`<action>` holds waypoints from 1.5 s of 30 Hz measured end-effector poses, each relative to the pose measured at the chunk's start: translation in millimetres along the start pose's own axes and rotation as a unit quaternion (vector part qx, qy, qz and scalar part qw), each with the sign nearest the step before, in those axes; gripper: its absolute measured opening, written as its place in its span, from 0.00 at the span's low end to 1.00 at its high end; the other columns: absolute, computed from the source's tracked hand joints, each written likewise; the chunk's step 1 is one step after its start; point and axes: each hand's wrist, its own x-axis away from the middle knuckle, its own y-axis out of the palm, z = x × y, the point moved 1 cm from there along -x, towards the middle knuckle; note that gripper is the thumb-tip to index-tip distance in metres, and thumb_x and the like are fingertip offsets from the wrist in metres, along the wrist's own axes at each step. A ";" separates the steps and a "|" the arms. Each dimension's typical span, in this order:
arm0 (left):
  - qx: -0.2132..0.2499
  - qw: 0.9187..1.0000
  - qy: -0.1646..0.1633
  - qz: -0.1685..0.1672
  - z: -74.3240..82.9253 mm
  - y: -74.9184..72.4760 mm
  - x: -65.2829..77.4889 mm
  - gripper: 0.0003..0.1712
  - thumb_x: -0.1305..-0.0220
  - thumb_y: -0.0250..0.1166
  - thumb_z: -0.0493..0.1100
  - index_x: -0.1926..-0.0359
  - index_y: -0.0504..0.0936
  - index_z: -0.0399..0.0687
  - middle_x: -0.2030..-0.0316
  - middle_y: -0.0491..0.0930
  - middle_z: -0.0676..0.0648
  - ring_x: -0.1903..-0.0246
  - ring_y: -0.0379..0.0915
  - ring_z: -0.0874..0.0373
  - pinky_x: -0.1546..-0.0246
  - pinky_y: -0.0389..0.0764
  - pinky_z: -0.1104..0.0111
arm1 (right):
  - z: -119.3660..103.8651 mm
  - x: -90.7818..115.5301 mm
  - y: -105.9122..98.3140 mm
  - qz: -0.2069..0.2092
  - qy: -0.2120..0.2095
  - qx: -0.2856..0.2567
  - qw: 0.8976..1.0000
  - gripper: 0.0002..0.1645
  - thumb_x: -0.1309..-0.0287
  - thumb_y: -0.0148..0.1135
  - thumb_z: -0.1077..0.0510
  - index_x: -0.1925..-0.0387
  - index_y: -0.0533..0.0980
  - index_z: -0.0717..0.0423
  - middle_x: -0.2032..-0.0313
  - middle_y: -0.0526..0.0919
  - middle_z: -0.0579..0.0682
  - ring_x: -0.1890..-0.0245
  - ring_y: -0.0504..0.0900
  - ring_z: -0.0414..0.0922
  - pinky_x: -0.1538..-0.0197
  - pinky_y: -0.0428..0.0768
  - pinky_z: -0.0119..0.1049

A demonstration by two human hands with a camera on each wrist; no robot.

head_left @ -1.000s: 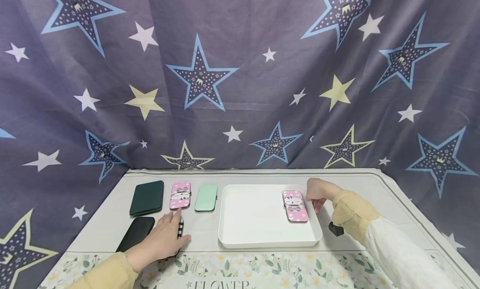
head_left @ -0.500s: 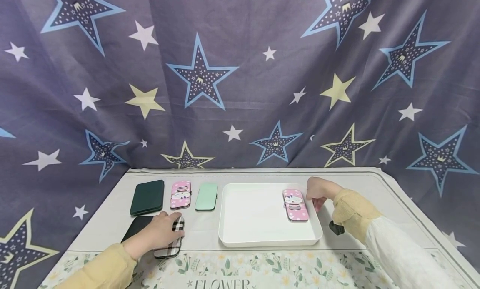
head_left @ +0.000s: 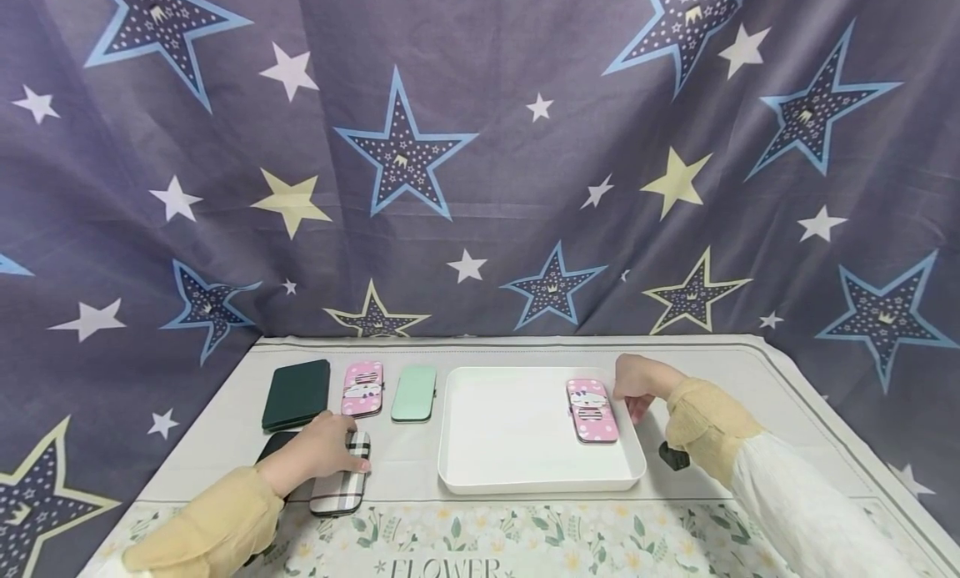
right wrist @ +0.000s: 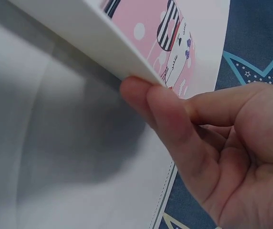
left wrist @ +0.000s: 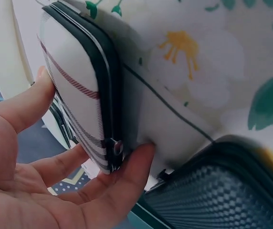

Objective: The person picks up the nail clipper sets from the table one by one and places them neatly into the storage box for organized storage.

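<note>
My left hand grips a small plaid case at the left of the table. In the left wrist view, the thumb lies along one edge of that case, and the fingers bend round its clasp end and other edge. My right hand pinches the right wall of a white tray between thumb and fingers. Inside the tray, near that wall, lies a pink cat-patterned case. The left forearm and hand partly hide a black case.
Behind the left hand lie a dark green case, a second pink cat case and a mint green case. A small black object sits under the right forearm. A star-patterned curtain hangs at the table's back edge.
My left hand drew back from near the far pink case and took hold of the plaid case, uncovering more of it. The right hand and the tray stayed in place.
</note>
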 end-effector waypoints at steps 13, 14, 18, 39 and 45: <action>0.021 1.000 -0.008 -0.012 -4.0 -5.9 -6.5 0.39 0.63 0.79 0.56 0.57 0.78 0.31 0.61 0.75 0.37 0.61 0.70 0.48 0.59 0.76 0.54 | 0.6 -2.5 0.5 0.003 0.002 0.021 1.000 0.04 0.49 0.52 0.71 0.76 0.71 0.65 0.88 0.76 0.52 0.90 0.78 0.40 0.78 0.82 0.32; 0.025 1.000 -0.009 -0.015 -5.2 -6.4 -6.8 0.39 0.63 0.79 0.55 0.57 0.78 0.31 0.61 0.76 0.38 0.61 0.70 0.48 0.59 0.76 0.54 | 0.6 -2.7 0.6 0.002 0.002 0.022 1.000 0.04 0.48 0.52 0.70 0.76 0.71 0.65 0.88 0.76 0.52 0.90 0.78 0.40 0.78 0.82 0.32; 0.040 0.999 -0.016 -0.026 -10.6 -8.6 -8.1 0.39 0.62 0.79 0.54 0.55 0.77 0.30 0.59 0.78 0.39 0.60 0.73 0.47 0.60 0.78 0.54 | 1.2 -3.2 0.4 0.000 0.000 0.019 1.000 0.03 0.48 0.52 0.70 0.75 0.71 0.65 0.87 0.76 0.52 0.90 0.78 0.40 0.78 0.82 0.33; 0.176 0.981 -0.079 -0.027 -14.6 -16.6 -4.0 0.18 0.49 0.72 0.38 0.61 0.78 0.30 0.71 0.75 0.43 0.82 0.71 0.57 0.81 0.76 0.67 | -0.8 -1.1 -0.9 -0.002 -0.001 0.005 1.000 0.03 0.49 0.51 0.71 0.75 0.70 0.64 0.87 0.75 0.51 0.89 0.78 0.41 0.77 0.83 0.33; 0.185 0.978 -0.096 -0.028 -17.7 -15.3 -2.8 0.14 0.48 0.71 0.40 0.71 0.75 0.35 0.77 0.72 0.45 0.79 0.70 0.57 0.78 0.74 0.66 | -2.0 0.7 -0.9 -0.004 -0.002 0.005 1.000 0.03 0.49 0.50 0.72 0.74 0.71 0.66 0.85 0.78 0.53 0.90 0.78 0.40 0.77 0.83 0.34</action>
